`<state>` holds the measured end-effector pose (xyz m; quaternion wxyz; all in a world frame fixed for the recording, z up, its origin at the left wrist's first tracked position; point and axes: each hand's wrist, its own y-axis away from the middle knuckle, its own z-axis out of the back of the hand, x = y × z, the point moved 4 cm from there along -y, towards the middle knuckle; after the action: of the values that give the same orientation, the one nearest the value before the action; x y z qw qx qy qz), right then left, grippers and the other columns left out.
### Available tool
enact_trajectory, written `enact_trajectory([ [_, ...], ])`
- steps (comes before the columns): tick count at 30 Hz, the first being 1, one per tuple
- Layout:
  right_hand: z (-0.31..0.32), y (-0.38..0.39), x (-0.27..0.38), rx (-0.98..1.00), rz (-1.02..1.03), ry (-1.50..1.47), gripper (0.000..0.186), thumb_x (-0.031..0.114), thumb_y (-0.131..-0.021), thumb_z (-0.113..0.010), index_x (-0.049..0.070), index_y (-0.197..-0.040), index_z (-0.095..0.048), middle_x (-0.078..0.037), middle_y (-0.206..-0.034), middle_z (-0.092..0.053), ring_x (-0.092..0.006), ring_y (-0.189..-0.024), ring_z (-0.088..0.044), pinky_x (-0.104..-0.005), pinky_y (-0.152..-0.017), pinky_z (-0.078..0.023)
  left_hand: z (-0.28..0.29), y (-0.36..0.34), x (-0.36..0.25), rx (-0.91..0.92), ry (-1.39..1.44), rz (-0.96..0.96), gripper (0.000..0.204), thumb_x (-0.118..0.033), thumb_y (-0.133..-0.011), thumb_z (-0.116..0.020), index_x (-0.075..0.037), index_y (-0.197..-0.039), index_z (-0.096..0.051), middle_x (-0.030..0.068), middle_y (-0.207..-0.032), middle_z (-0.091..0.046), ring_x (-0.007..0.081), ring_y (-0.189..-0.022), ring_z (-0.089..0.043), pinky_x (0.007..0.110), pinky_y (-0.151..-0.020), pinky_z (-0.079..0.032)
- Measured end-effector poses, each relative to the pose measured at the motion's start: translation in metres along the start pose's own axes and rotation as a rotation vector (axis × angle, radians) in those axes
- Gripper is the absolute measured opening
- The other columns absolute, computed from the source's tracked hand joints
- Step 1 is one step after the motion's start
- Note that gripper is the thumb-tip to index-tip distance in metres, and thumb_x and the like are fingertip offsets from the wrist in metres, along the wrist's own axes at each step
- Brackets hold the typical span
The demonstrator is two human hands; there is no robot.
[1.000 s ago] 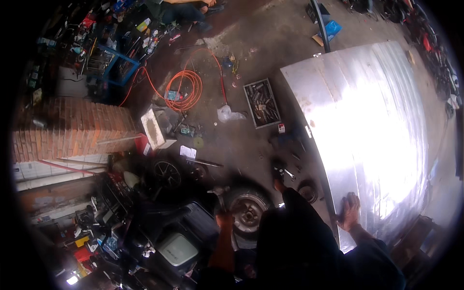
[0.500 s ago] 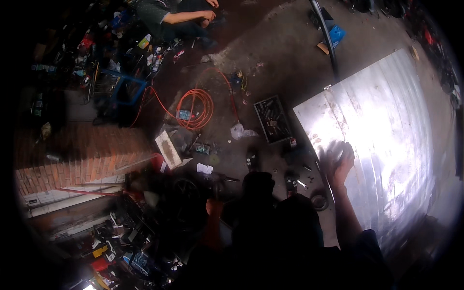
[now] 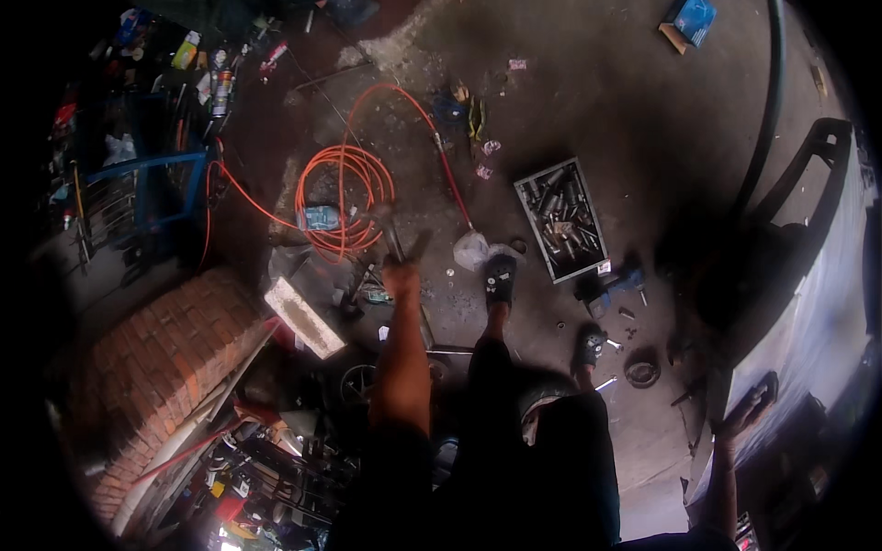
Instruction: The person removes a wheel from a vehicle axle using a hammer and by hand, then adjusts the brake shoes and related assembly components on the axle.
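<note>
My left hand (image 3: 401,278) reaches out in front of me, closed around the handle of what looks like a hammer (image 3: 394,241); motion blurs its head, which points away from me. At the right, my right hand (image 3: 750,410) rests on the face of a large silvery metal panel (image 3: 797,344), near its close edge. Its fingers look stretched out over the surface, though they are dark. The panel stands tilted, and a dark frame with an opening (image 3: 820,147) shows at its far end.
A tray of metal sockets and parts (image 3: 560,220) lies ahead, with a blue power tool (image 3: 611,292) close by. An orange coiled hose (image 3: 344,202) lies left of centre. Bricks (image 3: 165,367) are stacked at left. A metal ring (image 3: 642,367) sits near my right foot.
My left hand has come up into view with the hammer. The panel has tipped from lying broad-faced to a steeper angle, and my right hand sits lower and further right on it.
</note>
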<state>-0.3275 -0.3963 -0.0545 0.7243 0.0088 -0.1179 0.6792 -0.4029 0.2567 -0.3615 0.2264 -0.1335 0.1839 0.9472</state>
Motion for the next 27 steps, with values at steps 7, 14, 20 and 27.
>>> enact_trajectory([
  [7,0.0,-0.012,0.023,0.034,0.467,0.182,0.053,0.036,-0.102,-0.033,-0.003,-0.137,-0.04,-0.024,-0.136,-0.044,-0.038,-0.126,-0.043,-0.049,-0.105,-0.034,-0.045,-0.044,0.045,0.216,0.333,0.279,0.026,-0.012,-0.071,-0.072,0.001,-0.091,-0.059,0.0129,-0.064,-0.059,0.0278,-0.05,-0.058,0.041,-0.044,-0.042],
  [14,0.0,0.013,-0.032,0.079,0.227,0.106,0.053,0.041,-0.101,-0.027,0.005,-0.14,-0.037,-0.023,-0.138,-0.042,-0.0381,-0.127,-0.042,-0.05,-0.105,-0.034,-0.037,0.009,0.047,0.522,0.462,0.69,0.017,-0.005,-0.073,-0.07,-0.005,-0.078,-0.053,0.0016,-0.055,-0.048,0.0156,-0.041,-0.047,0.031,-0.034,-0.034],
  [20,0.001,0.008,-0.023,0.035,-0.079,-0.001,0.054,0.037,-0.102,-0.027,-0.002,-0.137,-0.042,-0.019,-0.138,-0.043,-0.0322,-0.128,-0.043,-0.0441,-0.104,-0.037,-0.022,-0.083,0.019,0.671,0.557,0.404,0.029,-0.018,-0.076,-0.073,-0.002,-0.094,-0.056,0.0087,-0.075,-0.06,0.0213,-0.059,-0.06,0.038,-0.054,-0.053],
  [27,0.004,-0.001,0.01,-0.054,-0.117,-0.006,0.044,0.026,-0.099,-0.044,-0.005,-0.131,-0.046,-0.021,-0.134,-0.048,-0.0338,-0.125,-0.046,-0.0443,-0.106,-0.034,0.015,0.012,0.112,0.618,-0.714,-0.199,0.067,-0.031,-0.072,-0.068,-0.001,-0.129,-0.051,0.0226,-0.121,-0.06,0.0389,-0.113,-0.057,0.045,-0.095,-0.045],
])
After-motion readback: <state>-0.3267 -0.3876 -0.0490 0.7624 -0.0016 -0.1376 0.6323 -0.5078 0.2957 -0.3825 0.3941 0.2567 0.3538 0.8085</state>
